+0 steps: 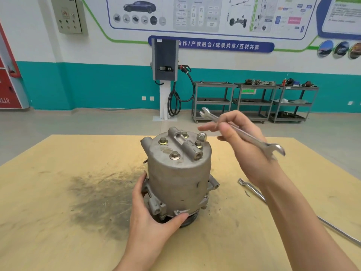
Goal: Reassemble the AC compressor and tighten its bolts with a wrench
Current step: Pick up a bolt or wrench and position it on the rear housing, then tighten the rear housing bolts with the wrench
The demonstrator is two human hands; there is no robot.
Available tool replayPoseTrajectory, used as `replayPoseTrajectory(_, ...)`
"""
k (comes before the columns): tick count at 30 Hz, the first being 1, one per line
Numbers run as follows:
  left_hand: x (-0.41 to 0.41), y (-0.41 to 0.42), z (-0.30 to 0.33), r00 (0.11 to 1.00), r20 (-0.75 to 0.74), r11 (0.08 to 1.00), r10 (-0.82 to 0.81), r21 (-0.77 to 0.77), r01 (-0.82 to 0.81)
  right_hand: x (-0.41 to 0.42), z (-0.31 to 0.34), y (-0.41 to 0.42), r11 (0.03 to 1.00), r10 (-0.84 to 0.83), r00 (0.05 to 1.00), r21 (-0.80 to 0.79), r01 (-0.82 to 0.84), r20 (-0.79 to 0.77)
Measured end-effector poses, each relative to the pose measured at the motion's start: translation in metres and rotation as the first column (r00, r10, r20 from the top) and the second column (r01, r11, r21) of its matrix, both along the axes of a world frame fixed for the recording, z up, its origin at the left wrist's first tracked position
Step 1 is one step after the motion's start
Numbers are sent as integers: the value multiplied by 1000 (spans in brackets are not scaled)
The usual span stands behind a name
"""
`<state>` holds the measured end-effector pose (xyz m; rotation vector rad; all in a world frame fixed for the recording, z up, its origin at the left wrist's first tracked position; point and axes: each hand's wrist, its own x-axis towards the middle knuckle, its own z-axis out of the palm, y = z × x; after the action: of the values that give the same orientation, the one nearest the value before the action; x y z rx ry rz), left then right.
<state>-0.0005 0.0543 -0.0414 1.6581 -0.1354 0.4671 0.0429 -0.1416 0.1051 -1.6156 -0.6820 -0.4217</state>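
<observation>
The grey AC compressor (178, 177) stands upright on the yellowish wooden table (58, 212), its end cap facing up with several bolts (174, 155) in it. My left hand (150, 218) grips the compressor's lower flange from the near left side. My right hand (240, 145) hovers to the right of the cap and holds a double open-end wrench (252, 137) across its fingers. The wrench is tilted, one jaw pointing up and away, the other down to the right. It touches no bolt.
A long metal bar (252, 190) with a ring end lies on the table under my right forearm, running to the right edge. A dark smudge (101, 196) marks the board left of the compressor. Shelving carts (254, 102) and a wall charger (165, 61) stand far behind.
</observation>
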Motion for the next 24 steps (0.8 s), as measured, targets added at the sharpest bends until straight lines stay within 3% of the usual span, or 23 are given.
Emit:
replayPoseTrajectory(11, 3, 1, -4, 999, 43, 1000, 13, 17, -14, 5, -12, 14, 998, 63, 997, 33, -61, -43)
replayPoseTrajectory(18, 4, 1, -3, 998, 60, 999, 21, 28, -23, 4, -10, 14, 991, -121, 991, -50, 124, 59)
replayPoseTrajectory(24, 4, 2, -4, 997, 67, 999, 22, 30, -24, 3, -9, 12, 995, 75, 995, 70, -71, -58)
